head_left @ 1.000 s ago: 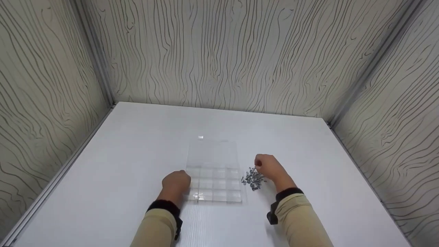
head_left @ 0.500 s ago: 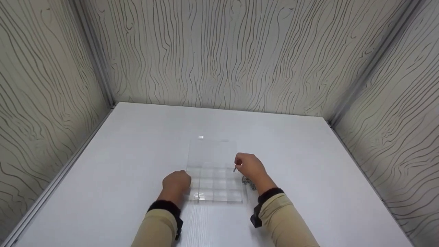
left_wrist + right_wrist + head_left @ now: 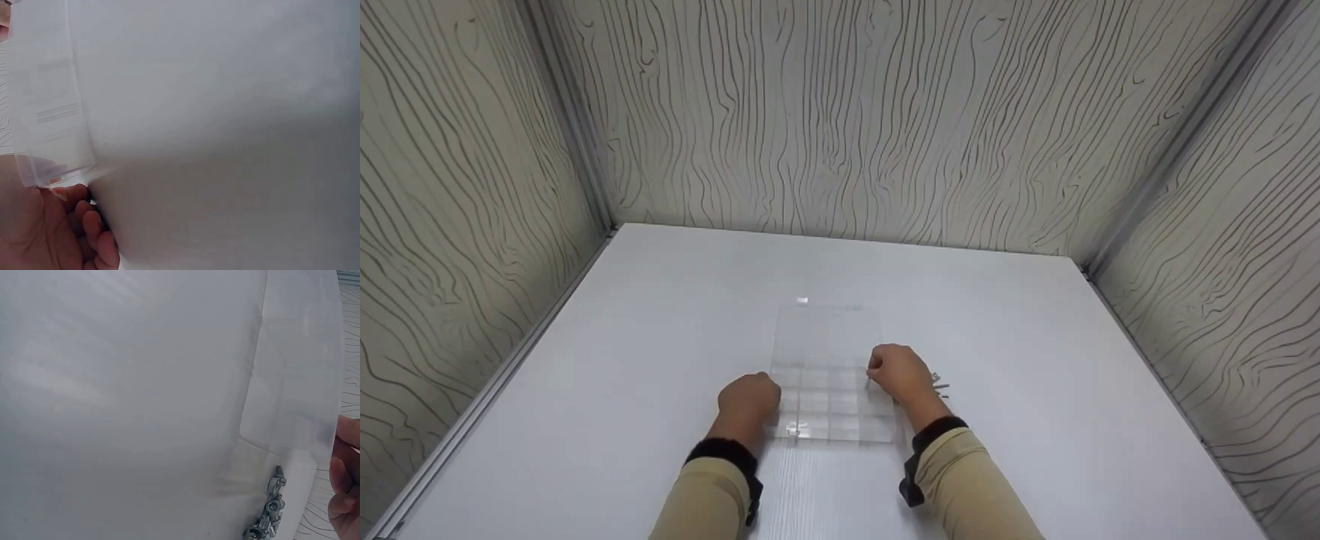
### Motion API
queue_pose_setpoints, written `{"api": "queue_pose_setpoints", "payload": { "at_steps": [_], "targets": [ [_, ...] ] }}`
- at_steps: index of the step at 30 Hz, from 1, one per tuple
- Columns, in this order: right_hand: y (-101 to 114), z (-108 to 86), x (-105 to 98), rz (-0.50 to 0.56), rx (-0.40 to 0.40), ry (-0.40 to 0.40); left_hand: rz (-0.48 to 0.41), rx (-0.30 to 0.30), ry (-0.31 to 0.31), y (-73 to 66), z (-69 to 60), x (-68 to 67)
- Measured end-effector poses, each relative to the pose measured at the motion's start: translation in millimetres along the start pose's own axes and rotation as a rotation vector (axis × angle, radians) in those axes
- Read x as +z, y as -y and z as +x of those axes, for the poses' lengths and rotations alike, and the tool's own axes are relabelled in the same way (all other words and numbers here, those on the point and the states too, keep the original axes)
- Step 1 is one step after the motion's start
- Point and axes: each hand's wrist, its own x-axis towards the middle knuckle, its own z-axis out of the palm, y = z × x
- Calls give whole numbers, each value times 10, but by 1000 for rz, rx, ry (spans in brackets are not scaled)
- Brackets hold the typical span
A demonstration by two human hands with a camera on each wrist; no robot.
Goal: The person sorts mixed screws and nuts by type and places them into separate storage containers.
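A clear plastic compartment box (image 3: 814, 412) lies on the white table, its transparent lid (image 3: 825, 330) folded back flat behind it. At the box's left side, my left hand (image 3: 748, 397) grips the edge with curled fingers; in the left wrist view those fingers (image 3: 93, 225) bunch at the box's corner. Over the right-hand compartments, my right hand (image 3: 900, 371) pinches a small metal screw (image 3: 868, 382), mostly hidden by the fingertips. A pile of metal screws (image 3: 273, 506) lies just right of the box, largely covered by my right hand in the head view.
The white table (image 3: 675, 300) extends around the box on every side. Wood-grain panels (image 3: 825, 120) enclose it at the back, left and right, with grey metal strips (image 3: 577, 135) along the corners.
My right hand has moved left from the screw pile to above the box's right compartments, carrying a screw, and has lowered slightly. My left hand stays at the box's left edge.
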Motion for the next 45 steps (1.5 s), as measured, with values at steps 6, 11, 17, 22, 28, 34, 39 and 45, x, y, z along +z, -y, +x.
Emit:
{"api": "queue_pose_setpoints", "payload": {
  "at_steps": [6,11,17,22,28,34,39,45],
  "targets": [
    [-6,0,-9,-23,-18,-10,23,8,-14,-5,-6,-1],
    [-31,2,-30,-34,20,1,28,13,-16,3,-1,0],
    [-122,4,-86,13,40,-20,26,2,-2,6,11,11],
    [-294,2,-197,22,69,-63,18,-6,1,10,22,25],
    [-584,-30,-347,-46,134,-24,14,3,-22,23,12,42],
    [-878,-80,-429,-83,153,20,22,14,-47,40,10,46],
    [-995,-126,-418,-81,168,129,19,17,-43,43,31,48],
    [-1015,-215,-367,-63,158,146,-18,-23,-39,21,36,43]
  ]
}}
